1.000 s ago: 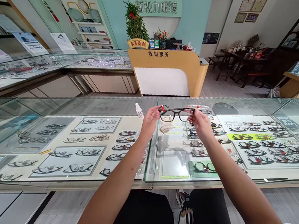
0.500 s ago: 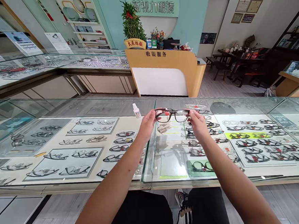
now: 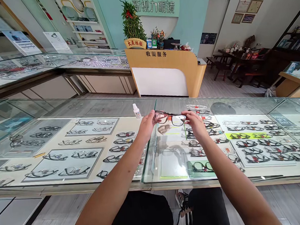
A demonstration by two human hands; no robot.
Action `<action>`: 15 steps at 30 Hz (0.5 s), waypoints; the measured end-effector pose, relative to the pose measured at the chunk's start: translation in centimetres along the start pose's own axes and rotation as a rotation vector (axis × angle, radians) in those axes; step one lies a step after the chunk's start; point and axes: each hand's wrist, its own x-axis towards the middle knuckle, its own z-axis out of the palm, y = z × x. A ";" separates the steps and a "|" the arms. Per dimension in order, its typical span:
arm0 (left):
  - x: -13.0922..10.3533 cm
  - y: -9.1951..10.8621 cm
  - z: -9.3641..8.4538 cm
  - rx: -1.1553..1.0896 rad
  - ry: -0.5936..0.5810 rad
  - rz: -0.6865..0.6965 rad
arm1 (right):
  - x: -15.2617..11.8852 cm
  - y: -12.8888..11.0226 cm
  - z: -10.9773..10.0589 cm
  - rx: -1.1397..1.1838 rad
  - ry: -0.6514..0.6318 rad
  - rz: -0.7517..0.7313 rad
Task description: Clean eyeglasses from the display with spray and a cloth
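Observation:
A pair of dark-framed glasses (image 3: 170,118) is held up above the glass display counter (image 3: 155,185), tilted a little down to the right. My left hand (image 3: 147,124) pinches its left end. At the right end, my right hand (image 3: 193,120) has its fingers closed on the frame near the hinge. A small white bottle (image 3: 137,111) stands on the glass to the left of my left hand. Below the glass lie rows of eyeglasses, among them a dark pair on a green card (image 3: 192,173).
Beyond the counter stands a wooden reception desk (image 3: 160,81) with a potted plant (image 3: 133,24) on it. Another glass showcase (image 3: 85,62) runs along the back left. A dark table (image 3: 235,57) with benches is at the back right.
The glasses have tilted, their right end now lower and further left. My right hand has shifted slightly left with its fingers more extended along the frame.

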 end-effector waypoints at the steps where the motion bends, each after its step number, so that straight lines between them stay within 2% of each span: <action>1: 0.0 0.0 0.0 0.016 -0.015 -0.007 | -0.2 -0.4 0.0 -0.023 -0.017 0.009; 9: -0.9 0.0 0.3 0.176 -0.213 0.002 | -2.0 -2.4 1.4 -0.306 -0.211 -0.062; 15: -1.6 0.6 0.8 0.182 -0.262 -0.002 | -2.0 -2.1 1.6 -0.390 -0.205 -0.116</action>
